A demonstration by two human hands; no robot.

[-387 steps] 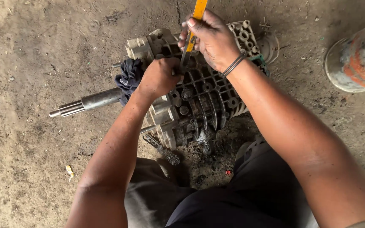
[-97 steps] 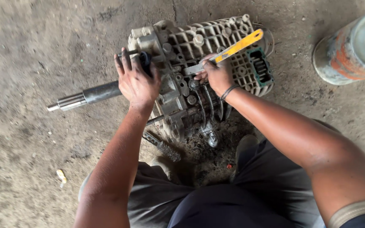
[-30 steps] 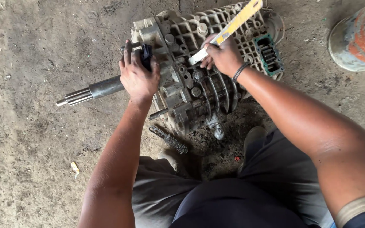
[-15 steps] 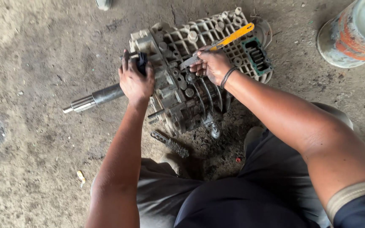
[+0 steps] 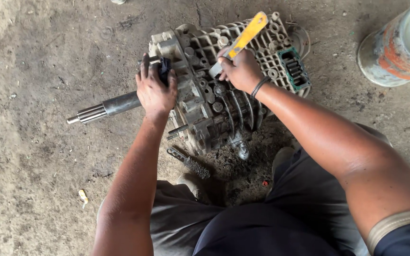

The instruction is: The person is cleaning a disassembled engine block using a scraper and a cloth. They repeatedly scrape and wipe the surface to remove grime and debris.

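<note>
Gearbox [image 5: 228, 90] on floor [image 5: 34, 156] — shaft [image 5: 105, 105] leftward, drum [image 5: 399, 45] far right.

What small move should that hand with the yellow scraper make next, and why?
Probably draw the scraper down along the ribbed gearbox again: the right hand has its blade on the grimy casing, while the left hand steadies the end near the shaft.

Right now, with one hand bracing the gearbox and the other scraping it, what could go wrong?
The scraper could slip off a rib of the gearbox housing and jab the left hand, which braces close by on the dark rag. Scraped dirt might fall into the open green-rimmed port. The wire brush lies near the knees and could be knelt on.
</note>
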